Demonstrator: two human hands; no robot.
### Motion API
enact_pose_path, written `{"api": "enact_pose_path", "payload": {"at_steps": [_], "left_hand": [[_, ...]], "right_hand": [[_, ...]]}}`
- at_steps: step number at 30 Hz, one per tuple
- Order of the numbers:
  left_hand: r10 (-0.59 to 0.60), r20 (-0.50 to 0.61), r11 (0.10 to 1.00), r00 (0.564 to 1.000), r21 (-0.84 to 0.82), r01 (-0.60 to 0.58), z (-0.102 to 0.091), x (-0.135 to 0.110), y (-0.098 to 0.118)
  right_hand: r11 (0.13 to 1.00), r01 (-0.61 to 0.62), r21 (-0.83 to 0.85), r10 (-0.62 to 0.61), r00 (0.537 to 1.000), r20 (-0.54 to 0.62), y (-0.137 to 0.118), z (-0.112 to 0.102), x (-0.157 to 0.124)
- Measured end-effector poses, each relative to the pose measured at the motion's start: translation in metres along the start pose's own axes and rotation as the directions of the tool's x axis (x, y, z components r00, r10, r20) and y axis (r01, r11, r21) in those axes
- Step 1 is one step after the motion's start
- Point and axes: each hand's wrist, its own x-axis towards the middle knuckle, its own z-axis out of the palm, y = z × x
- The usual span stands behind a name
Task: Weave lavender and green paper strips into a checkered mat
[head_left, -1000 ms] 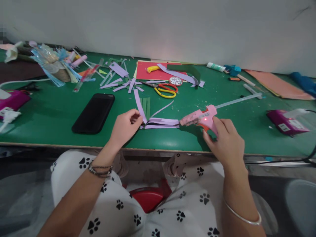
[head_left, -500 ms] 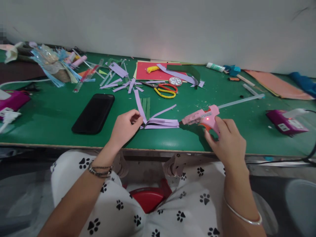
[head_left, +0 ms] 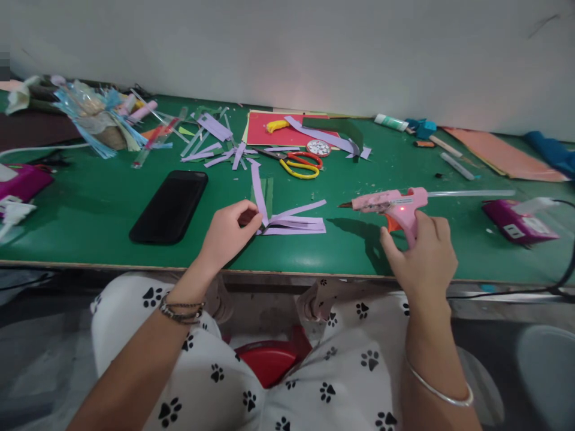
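Note:
Between the thumb and fingers of my left hand (head_left: 233, 232) are the joined ends of several purple paper strips (head_left: 296, 225). Most of these strips lie fanned to the right over the table, and one points up and away. Green paper strips (head_left: 269, 196) run from the same joint toward the back. My right hand (head_left: 424, 254) is wrapped round the handle of a pink hot glue gun (head_left: 390, 203), held a little above the table. Its nozzle points left, apart from the strips, its red light is lit, and a clear glue stick (head_left: 471, 193) sticks out behind.
A black phone (head_left: 169, 206) lies left of my left hand. Scissors (head_left: 299, 164), loose purple strips (head_left: 215, 127) and a red paper sheet (head_left: 265, 134) are behind. Purple power sockets stand right (head_left: 516, 222) and far left (head_left: 22, 187). The table's front edge (head_left: 291, 274) is close to my lap.
My right hand has drawn the glue gun right and up, away from the purple strips' ends, and levelled it. My left hand stays on the joint; the upper strips have shifted slightly.

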Motion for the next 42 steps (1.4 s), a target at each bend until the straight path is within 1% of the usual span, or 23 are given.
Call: {"api": "enact_pose_path", "payload": {"at_steps": [5, 8, 17, 24, 27, 29, 33, 38, 42], "left_hand": [[0.105, 0.090, 0.991, 0.990, 0.069, -0.111, 0.000, -0.001, 0.000], [0.109, 0.114, 0.990, 0.988, 0.078, -0.118, -0.001, -0.001, 0.000], [0.110, 0.112, 0.991, 0.988, 0.060, -0.117, 0.001, -0.001, -0.003], [0.131, 0.128, 0.988, 0.983, 0.067, -0.141, 0.001, 0.000, -0.001], [0.143, 0.145, 0.984, 0.979, 0.084, -0.156, 0.001, -0.001, -0.001], [0.144, 0.151, 0.982, 0.978, 0.096, -0.160, 0.001, -0.001, 0.000], [0.133, 0.150, 0.981, 0.980, 0.117, -0.152, 0.001, -0.001, 0.000], [0.124, 0.142, 0.982, 0.982, 0.123, -0.142, 0.001, -0.001, 0.000], [0.126, 0.139, 0.984, 0.982, 0.112, -0.142, 0.001, -0.001, 0.000]], "right_hand": [[1.000, -0.008, 0.026, 0.008, 1.000, -0.016, -0.003, 0.001, 0.000], [0.999, 0.009, 0.041, -0.008, 1.000, -0.030, -0.005, 0.003, 0.000], [0.987, 0.125, 0.096, -0.115, 0.988, -0.102, -0.009, 0.003, 0.000], [0.943, 0.289, 0.168, -0.281, 0.957, -0.067, -0.018, 0.004, -0.003], [0.938, 0.319, 0.136, -0.316, 0.948, -0.049, -0.023, 0.006, -0.005], [0.931, 0.344, 0.123, -0.340, 0.939, -0.058, -0.028, 0.007, -0.006], [0.904, 0.406, 0.137, -0.399, 0.914, -0.072, -0.038, 0.009, -0.009], [0.892, 0.430, 0.140, -0.430, 0.902, -0.030, -0.054, 0.009, -0.013], [0.888, 0.437, 0.143, -0.440, 0.898, -0.009, -0.059, 0.009, -0.014]]}}
